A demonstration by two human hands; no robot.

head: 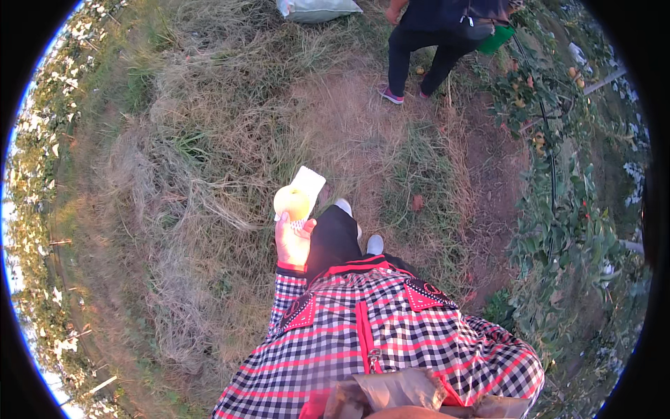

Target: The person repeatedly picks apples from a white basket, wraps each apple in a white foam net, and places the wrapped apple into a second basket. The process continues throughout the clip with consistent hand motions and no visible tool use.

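Note:
My left hand (293,240) is raised in front of me, palm up, and grips a round pale-yellow fruit (292,203). A white foam net sleeve (310,184) lies against the fruit and sticks out behind it, and its mesh also shows below the fruit by my fingers. Strong sunlight washes out the detail there. My right hand is out of view; the checked sleeve (502,340) on that side bends back beside my body.
A person in dark clothes (447,31) stands ahead on the right, beside something green (496,40). A filled white sack (319,9) lies at the top. Fruit trees (565,225) with a black hose (552,194) line the right side. Dry grass (193,131) covers the ground.

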